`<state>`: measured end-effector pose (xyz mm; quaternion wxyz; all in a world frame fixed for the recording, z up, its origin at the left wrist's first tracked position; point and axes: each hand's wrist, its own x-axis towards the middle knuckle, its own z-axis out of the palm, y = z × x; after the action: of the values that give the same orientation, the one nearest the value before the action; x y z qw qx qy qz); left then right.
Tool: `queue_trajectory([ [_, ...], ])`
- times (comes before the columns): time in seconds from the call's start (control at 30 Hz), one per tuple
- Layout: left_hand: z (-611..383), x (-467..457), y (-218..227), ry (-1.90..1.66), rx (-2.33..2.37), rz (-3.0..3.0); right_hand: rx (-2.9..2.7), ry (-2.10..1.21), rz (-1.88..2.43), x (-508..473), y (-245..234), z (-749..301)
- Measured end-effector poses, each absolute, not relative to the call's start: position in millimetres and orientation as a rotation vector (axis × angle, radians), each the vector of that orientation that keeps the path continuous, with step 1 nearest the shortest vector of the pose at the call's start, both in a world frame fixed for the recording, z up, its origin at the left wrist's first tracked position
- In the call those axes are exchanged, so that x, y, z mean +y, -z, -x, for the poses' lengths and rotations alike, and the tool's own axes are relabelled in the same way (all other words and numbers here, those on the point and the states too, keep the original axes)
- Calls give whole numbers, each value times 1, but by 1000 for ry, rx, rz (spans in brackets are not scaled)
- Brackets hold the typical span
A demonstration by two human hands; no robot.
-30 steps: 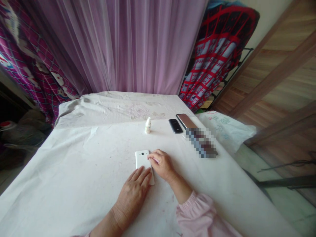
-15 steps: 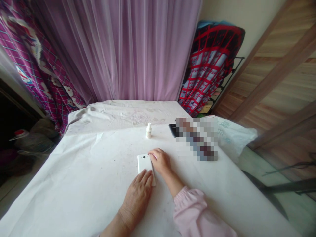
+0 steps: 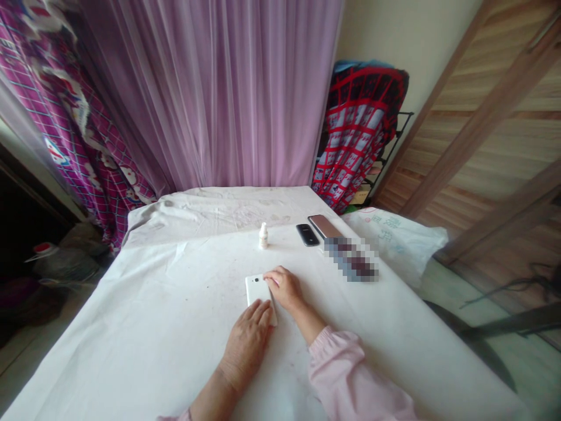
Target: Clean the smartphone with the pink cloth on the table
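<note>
A white phone (image 3: 256, 287) lies back-up on the white-covered table (image 3: 153, 316), its camera end pointing away from me. My left hand (image 3: 248, 339) lies flat with fingers stretched out, pressing on the phone's near end. My right hand (image 3: 284, 287) rests at the phone's right edge, fingers curled and pinched against the edge. What the fingertips hold there, if anything, is too small to see.
A small white dropper bottle (image 3: 263, 235) stands behind the phone. Further right lie a small black phone (image 3: 307, 234) and a brown phone (image 3: 323, 225), beside a blurred patch. A white bag (image 3: 394, 240) sits off the table's right edge. Purple curtains hang behind.
The view has tilted up and shifted slightly. Both hands stay on the white phone in nearly the same pose.
</note>
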<state>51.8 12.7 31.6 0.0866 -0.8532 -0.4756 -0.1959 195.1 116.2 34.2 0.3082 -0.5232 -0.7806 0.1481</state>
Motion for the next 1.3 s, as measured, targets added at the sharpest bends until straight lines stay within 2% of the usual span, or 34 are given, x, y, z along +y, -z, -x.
queue_trajectory([
  [0.83,-44,10,-33,702,-1273,2585,-1920,-479,1206,100,-25,-200],
  [1.3,-51,4,-39,840,-1433,2594,-1997,-405,1201,98,-27,-201],
])
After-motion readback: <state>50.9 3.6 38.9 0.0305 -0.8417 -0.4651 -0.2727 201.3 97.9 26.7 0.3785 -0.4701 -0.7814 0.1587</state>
